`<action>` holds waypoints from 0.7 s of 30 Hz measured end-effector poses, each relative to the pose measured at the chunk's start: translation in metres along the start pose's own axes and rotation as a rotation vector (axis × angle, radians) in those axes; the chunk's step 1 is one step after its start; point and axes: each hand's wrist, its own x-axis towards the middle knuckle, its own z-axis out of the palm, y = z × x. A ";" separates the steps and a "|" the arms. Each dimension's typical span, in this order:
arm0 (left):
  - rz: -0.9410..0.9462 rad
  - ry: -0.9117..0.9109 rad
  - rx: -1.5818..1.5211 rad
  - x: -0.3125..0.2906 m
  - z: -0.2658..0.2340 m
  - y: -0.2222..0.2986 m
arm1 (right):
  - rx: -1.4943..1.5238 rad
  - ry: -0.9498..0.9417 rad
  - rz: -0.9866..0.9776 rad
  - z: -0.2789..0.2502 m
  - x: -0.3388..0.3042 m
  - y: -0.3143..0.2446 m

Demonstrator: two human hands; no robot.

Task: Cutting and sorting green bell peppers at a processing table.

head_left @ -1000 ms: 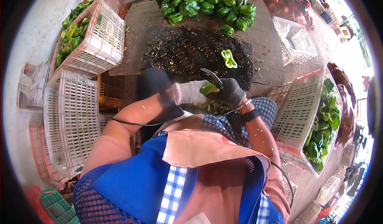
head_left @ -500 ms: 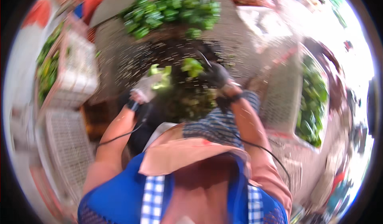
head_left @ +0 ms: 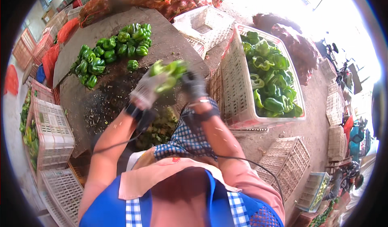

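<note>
My left hand (head_left: 144, 90), in a whitish glove, grips cut green bell pepper (head_left: 161, 75) with its pale inside showing. My right hand (head_left: 194, 83), in a dark grey glove, is closed at the right side of the pepper pieces, slightly blurred; whether it also holds a blade is hidden. Both hands are close together above the near edge of the work table (head_left: 173, 37). Beyond them lies a pile of whole green bell peppers (head_left: 109, 51), with one pepper (head_left: 132, 65) apart. Scattered pale seeds (head_left: 101, 110) cover the dark wet patch left of my hands.
To the right stands a white crate (head_left: 228, 85) full of cut green peppers (head_left: 275, 81). An open crate (head_left: 204, 25) is behind it. Stacked crates (head_left: 54, 128) flank me on the left. Red net sacks (head_left: 190, 1) lie at the back. Pepper scraps (head_left: 159, 128) lie below my hands.
The view has swung right, so the pepper crate shows more centrally. My hands have come together; the pepper pieces, apart before, now meet. The blade seen by my right hand is no longer visible.
</note>
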 end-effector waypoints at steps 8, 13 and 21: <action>0.102 -0.323 0.297 0.115 0.231 -0.091 | -1.345 0.906 -0.044 -0.190 -0.052 -0.194; 0.449 -0.483 -0.415 0.151 0.118 -0.152 | -1.172 0.772 -0.727 -0.182 -0.060 -0.167; 0.314 0.903 1.165 -0.003 -0.193 0.062 | -0.296 -0.244 0.124 0.012 -0.036 0.040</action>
